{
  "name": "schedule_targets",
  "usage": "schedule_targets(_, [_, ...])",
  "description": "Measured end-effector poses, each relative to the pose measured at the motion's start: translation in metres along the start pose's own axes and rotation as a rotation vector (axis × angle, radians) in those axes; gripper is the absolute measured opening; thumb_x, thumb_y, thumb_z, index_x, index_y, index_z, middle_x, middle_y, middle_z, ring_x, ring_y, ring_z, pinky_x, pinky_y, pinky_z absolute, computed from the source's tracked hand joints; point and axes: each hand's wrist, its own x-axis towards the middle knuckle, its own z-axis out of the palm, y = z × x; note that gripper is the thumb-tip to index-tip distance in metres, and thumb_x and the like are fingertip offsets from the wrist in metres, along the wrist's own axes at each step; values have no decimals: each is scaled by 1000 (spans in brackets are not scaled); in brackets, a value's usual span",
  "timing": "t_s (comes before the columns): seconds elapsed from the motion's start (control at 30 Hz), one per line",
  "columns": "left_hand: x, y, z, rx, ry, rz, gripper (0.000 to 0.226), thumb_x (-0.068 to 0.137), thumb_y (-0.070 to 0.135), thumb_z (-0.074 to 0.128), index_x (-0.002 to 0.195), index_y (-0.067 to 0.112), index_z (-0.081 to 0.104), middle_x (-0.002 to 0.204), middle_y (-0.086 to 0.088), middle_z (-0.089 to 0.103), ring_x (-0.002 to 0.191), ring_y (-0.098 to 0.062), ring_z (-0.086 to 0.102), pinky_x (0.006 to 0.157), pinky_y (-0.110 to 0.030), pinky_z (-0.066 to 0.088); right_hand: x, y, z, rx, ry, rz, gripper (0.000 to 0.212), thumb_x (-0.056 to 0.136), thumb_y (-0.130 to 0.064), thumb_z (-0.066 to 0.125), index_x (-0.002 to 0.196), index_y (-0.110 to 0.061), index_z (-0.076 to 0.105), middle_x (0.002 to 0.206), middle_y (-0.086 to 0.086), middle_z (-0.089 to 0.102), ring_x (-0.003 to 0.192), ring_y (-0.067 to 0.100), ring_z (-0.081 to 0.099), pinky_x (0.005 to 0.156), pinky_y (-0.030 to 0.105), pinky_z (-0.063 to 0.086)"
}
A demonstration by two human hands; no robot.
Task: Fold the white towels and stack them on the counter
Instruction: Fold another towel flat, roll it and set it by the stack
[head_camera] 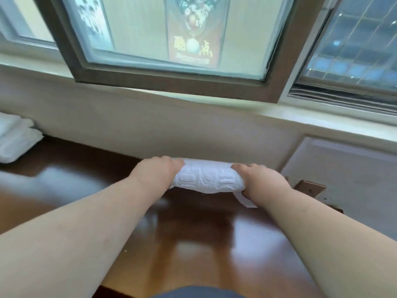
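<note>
Left hand (158, 172) is laid over the left end of the white towel (207, 179), fingers curled across the top toward the wall; right hand (258, 181) is wrapped round the right end, thumb side tucked beneath. Both ends are gripped, the bundle held between them. Both forearms are stretched forward, roughly parallel, wrists low, palms down.

The towel is seen as a compact folded or rolled bundle at the far edge of the dark wooden counter (193, 233), close against the wall under the window (171, 39). Whether it rests on the surface or is lifted just clear cannot be told. An embossed pattern shows on its face, and a loose tag or strip hangs at the right end.

Judged soft, light and limp: the layers would likely slacken if released unevenly, so support at both ends seems apt.

Stacked folded towels (15, 138) are noted at far left on the counter, well apart.
</note>
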Motion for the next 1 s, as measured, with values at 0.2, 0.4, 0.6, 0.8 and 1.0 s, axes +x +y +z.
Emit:
schedule_targets(0.2, [-115, -141, 27, 23, 28, -157, 50, 78, 24, 58, 123, 32, 39, 103, -1, 54, 88, -28, 58, 59, -35, 36, 15, -168, -14, -19, 39, -152, 59, 71, -36, 63, 124, -45, 40, 102, -8, 58, 92, 28, 60, 73, 39, 57])
schedule_targets(0.4, [-243, -291, 47, -22, -46, -318, 50, 80, 21, 60, 124, 29, 38, 106, -1, 52, 94, -27, 59, 70, -40, 51, 30, -360, -10, -45, 58, -345, 50, 73, -30, 52, 118, -47, 40, 98, -9, 58, 74, 24, 60, 63, 34, 54])
schedule_targets(0.6, [-316, -410, 52, -42, -96, -443, 55, 78, 19, 58, 128, 30, 38, 111, -2, 54, 95, -29, 62, 74, -42, 54, 59, -501, -25, -63, 41, -472, 50, 69, -23, 45, 114, -44, 41, 91, -9, 52, 68, 20, 52, 60, 35, 48])
schedule_targets(0.8, [-316, -511, 65, -7, -82, -494, 55, 74, 18, 59, 119, 36, 33, 100, 1, 55, 87, -27, 62, 70, -46, 55, 112, -584, -39, -75, 58, -529, 50, 73, -23, 50, 118, -45, 42, 86, -10, 45, 64, 19, 49, 56, 34, 42])
schedule_targets(1.0, [-277, -605, 93, 30, -100, -487, 59, 70, 18, 61, 118, 37, 35, 97, 1, 56, 84, -27, 64, 67, -43, 56, 188, -648, -38, -53, 15, -563, 47, 75, -24, 51, 118, -44, 44, 86, -11, 49, 71, 22, 55, 61, 36, 48])
